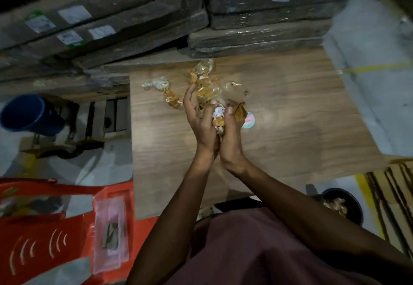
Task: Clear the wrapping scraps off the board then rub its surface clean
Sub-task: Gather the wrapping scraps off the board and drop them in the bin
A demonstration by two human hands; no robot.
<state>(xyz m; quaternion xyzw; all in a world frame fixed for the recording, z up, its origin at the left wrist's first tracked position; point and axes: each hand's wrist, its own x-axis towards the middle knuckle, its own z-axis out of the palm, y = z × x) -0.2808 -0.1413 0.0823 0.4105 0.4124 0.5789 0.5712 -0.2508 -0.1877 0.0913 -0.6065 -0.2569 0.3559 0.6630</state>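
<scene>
Right now my left hand [199,117] and right hand [231,128] are brought together heel to heel over the middle of the wood-grain board [290,110], cupping a bundle of wrapping scraps [218,115] between them. The left hand's fingers stretch up along the clear plastic and brown tape; the right hand's fingers curl round the crumpled wad. More scraps trail from the bundle toward twelve o'clock, and a loose strip of plastic and tape [161,86] lies on the board at about ten o'clock from my hands. A round sticker [249,120] sits just at three o'clock of my right hand. Wrapped flat packages [263,16] are stacked beyond the board's far edge. At nine o'clock stands a blue bucket [29,115], and at seven o'clock a red plastic chair [55,229].
</scene>
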